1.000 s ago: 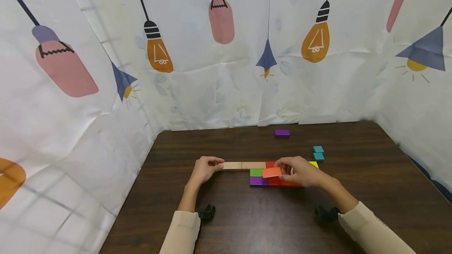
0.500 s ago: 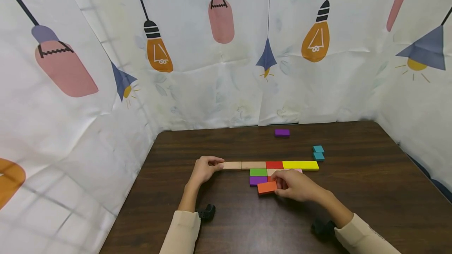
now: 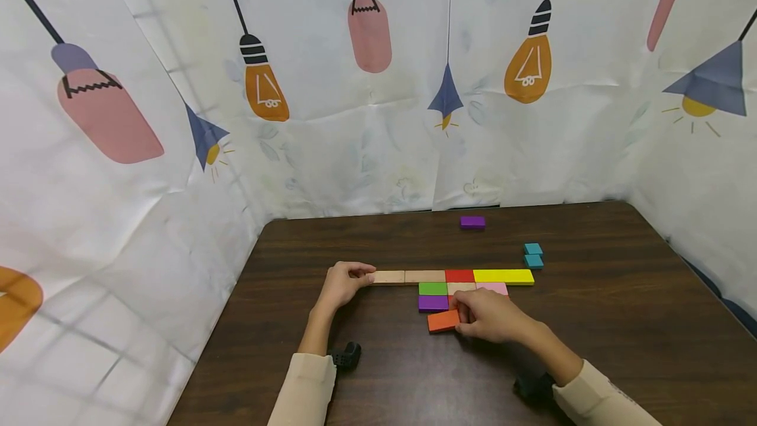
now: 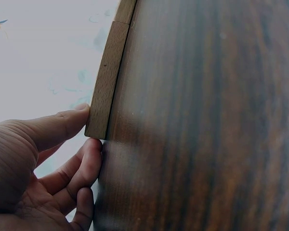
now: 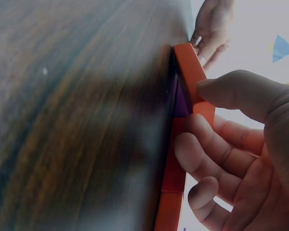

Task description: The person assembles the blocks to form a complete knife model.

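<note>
My left hand (image 3: 349, 279) pinches the left end of a plain wooden block (image 3: 388, 277), its thumb and a curled finger right at that end in the left wrist view. In my right hand (image 3: 489, 315) is an orange block (image 3: 443, 321), gripped by its right end between thumb and fingers. It slants a little, just in front of a purple block (image 3: 434, 304). Behind the purple block lie a green block (image 3: 433, 289), another wooden block (image 3: 461, 288) and a pink block (image 3: 491, 288). My right fingers hide most of a red block (image 5: 173, 166) in the front row.
The back row continues with a second wooden block (image 3: 424, 277), a red one (image 3: 459, 276) and yellow (image 3: 504, 277) at the right. Two teal blocks (image 3: 533, 255) and a lone purple block (image 3: 472, 223) lie farther back on the dark wooden table (image 3: 378, 373). A printed curtain (image 3: 367, 143) surrounds it.
My right hand has brought the orange block from over the green and purple blocks forward and slightly left, uncovering the yellow and pink blocks. My left hand has stayed still.
</note>
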The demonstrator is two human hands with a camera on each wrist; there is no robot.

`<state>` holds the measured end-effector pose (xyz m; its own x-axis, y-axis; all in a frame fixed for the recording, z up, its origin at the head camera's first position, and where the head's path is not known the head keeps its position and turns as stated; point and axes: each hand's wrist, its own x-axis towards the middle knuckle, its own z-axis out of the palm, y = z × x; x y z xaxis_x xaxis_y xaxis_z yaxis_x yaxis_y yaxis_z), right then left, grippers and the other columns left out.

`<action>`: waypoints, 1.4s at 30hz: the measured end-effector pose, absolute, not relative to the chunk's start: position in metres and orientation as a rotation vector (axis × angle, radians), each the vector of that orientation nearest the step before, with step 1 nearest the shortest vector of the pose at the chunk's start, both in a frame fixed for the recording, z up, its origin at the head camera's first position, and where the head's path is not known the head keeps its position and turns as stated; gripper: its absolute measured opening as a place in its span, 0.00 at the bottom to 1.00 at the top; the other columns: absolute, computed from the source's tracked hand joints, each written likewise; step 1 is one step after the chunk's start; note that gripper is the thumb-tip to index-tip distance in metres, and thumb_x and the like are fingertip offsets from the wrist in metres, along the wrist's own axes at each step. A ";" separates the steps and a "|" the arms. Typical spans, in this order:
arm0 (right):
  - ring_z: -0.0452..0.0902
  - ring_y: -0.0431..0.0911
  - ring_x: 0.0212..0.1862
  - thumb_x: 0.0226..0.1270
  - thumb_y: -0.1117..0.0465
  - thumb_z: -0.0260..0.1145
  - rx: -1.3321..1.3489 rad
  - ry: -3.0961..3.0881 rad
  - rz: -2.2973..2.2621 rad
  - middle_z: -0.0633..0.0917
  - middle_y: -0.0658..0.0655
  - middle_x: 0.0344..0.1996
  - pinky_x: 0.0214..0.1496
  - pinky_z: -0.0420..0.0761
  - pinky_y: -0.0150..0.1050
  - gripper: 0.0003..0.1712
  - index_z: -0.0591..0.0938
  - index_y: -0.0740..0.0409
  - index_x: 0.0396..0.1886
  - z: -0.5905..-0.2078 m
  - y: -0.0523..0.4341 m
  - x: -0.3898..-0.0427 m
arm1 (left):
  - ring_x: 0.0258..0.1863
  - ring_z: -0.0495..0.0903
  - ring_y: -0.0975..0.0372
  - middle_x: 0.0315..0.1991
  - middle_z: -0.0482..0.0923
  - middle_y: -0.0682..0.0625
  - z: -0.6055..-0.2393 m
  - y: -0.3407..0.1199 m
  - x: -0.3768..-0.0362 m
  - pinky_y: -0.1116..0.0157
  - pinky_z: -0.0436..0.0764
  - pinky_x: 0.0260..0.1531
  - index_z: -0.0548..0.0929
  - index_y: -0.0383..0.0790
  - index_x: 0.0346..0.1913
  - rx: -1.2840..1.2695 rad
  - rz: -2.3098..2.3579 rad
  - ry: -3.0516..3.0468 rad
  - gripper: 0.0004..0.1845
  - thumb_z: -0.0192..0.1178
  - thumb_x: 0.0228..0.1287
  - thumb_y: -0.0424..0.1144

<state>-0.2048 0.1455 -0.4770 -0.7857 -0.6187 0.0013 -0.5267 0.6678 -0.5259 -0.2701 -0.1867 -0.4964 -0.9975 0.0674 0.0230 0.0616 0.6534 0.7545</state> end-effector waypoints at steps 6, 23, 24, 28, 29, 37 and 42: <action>0.69 0.32 0.24 0.56 0.55 0.72 -0.899 2.719 -0.736 0.75 0.39 0.21 0.29 0.71 0.29 0.12 0.78 0.47 0.37 -0.477 0.142 -0.204 | 0.28 0.76 0.63 0.28 0.82 0.54 -0.496 -0.186 -0.270 0.66 0.75 0.30 0.90 0.53 0.38 0.103 1.298 2.851 0.07 0.70 0.56 0.41; 0.69 0.32 0.23 0.55 0.54 0.73 -0.903 2.736 -0.729 0.74 0.38 0.20 0.31 0.71 0.29 0.12 0.79 0.46 0.36 -0.479 0.135 -0.206 | 0.29 0.76 0.62 0.29 0.82 0.54 -0.495 -0.186 -0.269 0.66 0.75 0.30 0.90 0.54 0.38 0.094 1.308 2.842 0.07 0.70 0.56 0.41; 0.69 0.32 0.23 0.55 0.53 0.73 -0.898 2.739 -0.724 0.74 0.38 0.20 0.31 0.71 0.29 0.12 0.79 0.46 0.36 -0.479 0.135 -0.206 | 0.28 0.76 0.62 0.28 0.82 0.54 -0.495 -0.186 -0.269 0.66 0.75 0.30 0.90 0.54 0.38 0.095 1.309 2.842 0.07 0.70 0.56 0.41; 0.68 0.33 0.24 0.55 0.52 0.74 -0.878 2.755 -0.694 0.74 0.38 0.20 0.30 0.71 0.29 0.12 0.79 0.46 0.35 -0.479 0.131 -0.207 | 0.28 0.76 0.63 0.28 0.82 0.54 -0.496 -0.186 -0.270 0.66 0.75 0.30 0.90 0.54 0.38 0.087 1.312 2.840 0.07 0.70 0.56 0.41; 0.69 0.34 0.24 0.55 0.52 0.74 -0.873 2.757 -0.689 0.74 0.39 0.20 0.30 0.71 0.30 0.12 0.79 0.46 0.35 -0.478 0.129 -0.208 | 0.28 0.76 0.63 0.28 0.82 0.54 -0.496 -0.186 -0.270 0.66 0.75 0.30 0.90 0.54 0.38 0.085 1.314 2.838 0.07 0.70 0.56 0.41; 0.69 0.35 0.25 0.55 0.52 0.74 -0.805 2.779 -0.647 0.74 0.39 0.20 0.29 0.70 0.30 0.12 0.79 0.46 0.35 -0.476 0.121 -0.208 | 0.28 0.76 0.62 0.29 0.82 0.54 -0.496 -0.186 -0.269 0.66 0.75 0.30 0.90 0.53 0.38 0.088 1.314 2.835 0.07 0.70 0.56 0.41; 0.69 0.35 0.24 0.55 0.52 0.74 -0.801 2.793 -0.639 0.74 0.39 0.20 0.28 0.70 0.30 0.12 0.79 0.46 0.35 -0.476 0.118 -0.209 | 0.29 0.77 0.62 0.29 0.82 0.54 -0.496 -0.186 -0.269 0.65 0.75 0.30 0.89 0.54 0.39 0.092 1.308 2.834 0.07 0.69 0.57 0.42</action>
<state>-0.2086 0.1185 -0.4758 -0.8423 -0.5375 -0.0405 -0.4664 0.7645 -0.4450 -0.2692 -0.1862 -0.4957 -0.9981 0.0616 0.0077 0.0458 0.6472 0.7609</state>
